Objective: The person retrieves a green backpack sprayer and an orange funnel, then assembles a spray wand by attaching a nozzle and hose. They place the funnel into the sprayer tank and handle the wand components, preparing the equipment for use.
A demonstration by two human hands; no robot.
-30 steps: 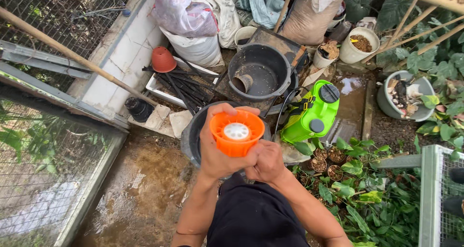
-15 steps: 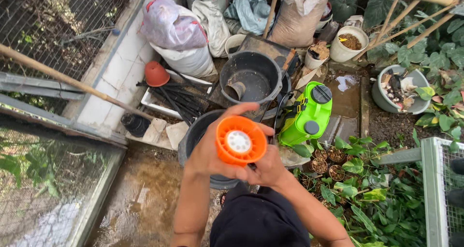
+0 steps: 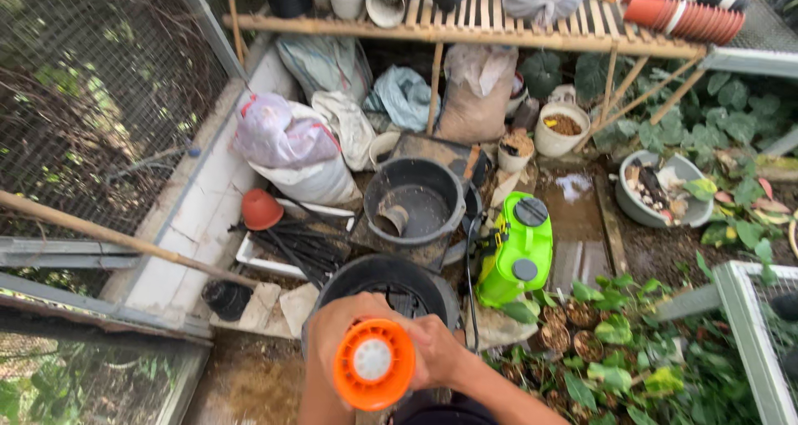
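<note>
The orange round cap [image 3: 374, 376], with its white centre, now sits lower in the head view and nearer the body than a second ago, when it was held up higher over the black bucket [image 3: 384, 285]. The view itself has tipped up as well, so the slatted wooden shelf [image 3: 465, 28] with its stacked pots has come into sight. That reads as the piece being drawn in close for handling rather than set down anywhere.

The left hand [image 3: 337, 334] is wrapped round the cap's left side, fingers closed on its rim. The right hand [image 3: 436, 350] is clamped on the right side, fingers curled behind it. How far the right fingers reach around the back is hidden by the cap itself, so it may be gripping a part beneath it.

The cap hangs in the air in front of the person, just over the near edge of the black bucket. Beyond that stands a second dark tub [image 3: 416, 205], and to the right the bright green sprayer tank [image 3: 515, 250] sits on wet ground beside small potted plants [image 3: 582, 325].
</note>
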